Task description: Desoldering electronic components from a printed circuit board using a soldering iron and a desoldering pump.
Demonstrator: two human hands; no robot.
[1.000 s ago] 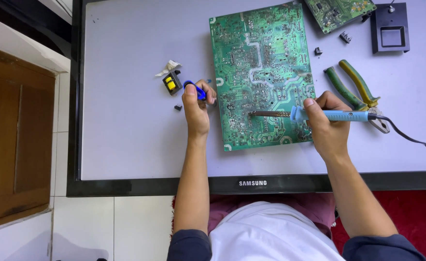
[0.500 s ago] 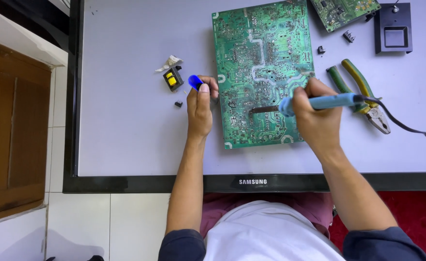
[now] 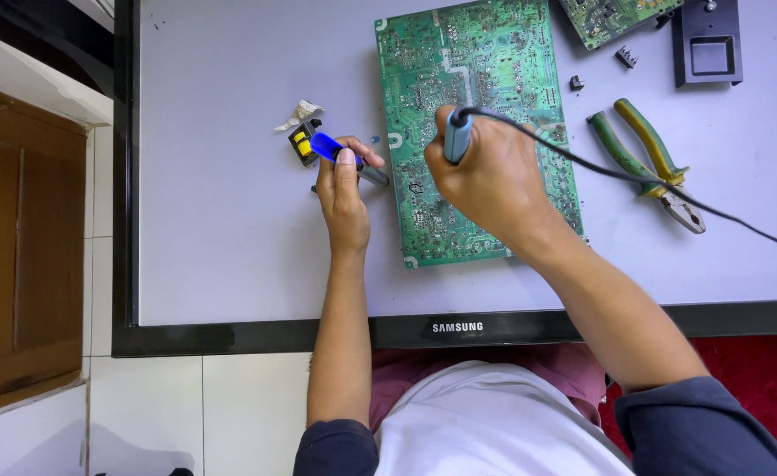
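Holding the blue-handled soldering iron (image 3: 457,137) upright in a closed right hand (image 3: 494,181) over the green rectangular circuit board (image 3: 472,115), keep it steady; left hand (image 3: 346,198) pinches the blue desoldering pump (image 3: 340,156) just left of the board.

I note a green circuit board (image 3: 472,123) with matt lacquer and dull solder points. The pliers (image 3: 644,159) at right show rubbery green-yellow grips and bare metal jaws. The work surface (image 3: 221,220) looks smooth, matt grey, framed in glossy black plastic.
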